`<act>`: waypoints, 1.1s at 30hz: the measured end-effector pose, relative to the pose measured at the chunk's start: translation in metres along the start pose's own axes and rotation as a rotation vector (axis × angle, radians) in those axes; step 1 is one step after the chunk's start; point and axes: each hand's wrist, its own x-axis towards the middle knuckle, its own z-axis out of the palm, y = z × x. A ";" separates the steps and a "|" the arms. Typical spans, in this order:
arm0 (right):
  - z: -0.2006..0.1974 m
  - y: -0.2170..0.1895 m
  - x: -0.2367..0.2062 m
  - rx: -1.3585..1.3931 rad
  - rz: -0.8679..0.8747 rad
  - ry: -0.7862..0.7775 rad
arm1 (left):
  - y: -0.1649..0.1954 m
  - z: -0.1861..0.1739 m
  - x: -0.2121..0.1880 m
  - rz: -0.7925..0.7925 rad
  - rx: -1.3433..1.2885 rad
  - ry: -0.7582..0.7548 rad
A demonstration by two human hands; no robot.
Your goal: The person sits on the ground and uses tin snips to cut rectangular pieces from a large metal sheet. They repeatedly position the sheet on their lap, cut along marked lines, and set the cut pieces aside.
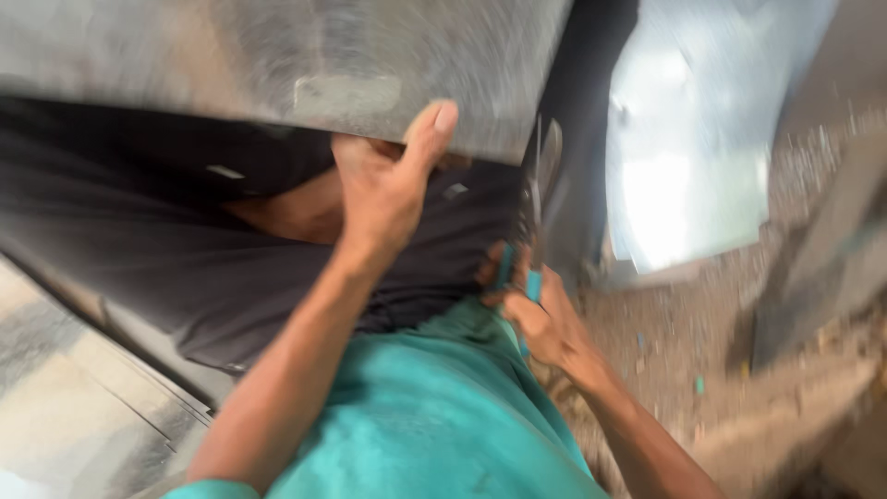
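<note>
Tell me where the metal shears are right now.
In the head view, the shears sit just right of centre, gripped by the right hand, blades pointing up beside the edge of the metal sheet that the left hand holds.

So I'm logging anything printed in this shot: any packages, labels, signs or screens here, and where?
None that can be made out; the picture is blurred.
Metal sheet: grey, top, bare but for a pale rectangular patch, gripped by the left hand.
Snips: teal-handled, in the right hand, plain.
</note>
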 end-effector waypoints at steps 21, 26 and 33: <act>0.000 -0.011 0.031 0.072 -0.139 0.141 | 0.004 0.060 0.011 -0.167 -0.178 -0.093; -0.027 -0.004 0.021 -0.366 -0.218 0.324 | 0.026 0.083 -0.004 -0.161 -0.277 0.193; -0.036 0.025 0.003 -0.228 -0.341 0.381 | 0.009 0.112 -0.001 -0.410 -0.232 0.072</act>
